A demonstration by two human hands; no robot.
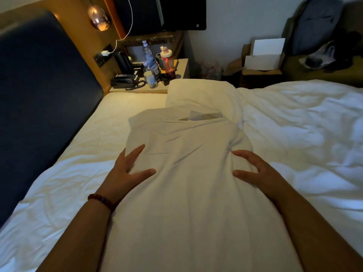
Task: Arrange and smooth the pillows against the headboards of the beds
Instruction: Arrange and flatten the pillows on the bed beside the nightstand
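A long white pillow (pixel 186 173) lies lengthwise on the bed in front of me, its open case end pointing away. My left hand (pixel 127 169) presses its left side with fingers spread and straight. My right hand (pixel 253 169) rests on its right side, fingers spread and slightly bent, pushing into the fabric. A second white pillow (pixel 198 93) lies beyond it near the nightstand. The dark blue padded headboard (pixel 39 95) runs along the left, apart from both pillows.
A rumpled white duvet (pixel 304 124) covers the right of the bed. The nightstand (pixel 182 65) holds a phone (pixel 125 81), kettle (pixel 122 61), water bottles (pixel 147 52) and a red bottle (pixel 168 61). A cardboard box (pixel 263 61) and a chair with clothes (pixel 324 55) stand at the back right.
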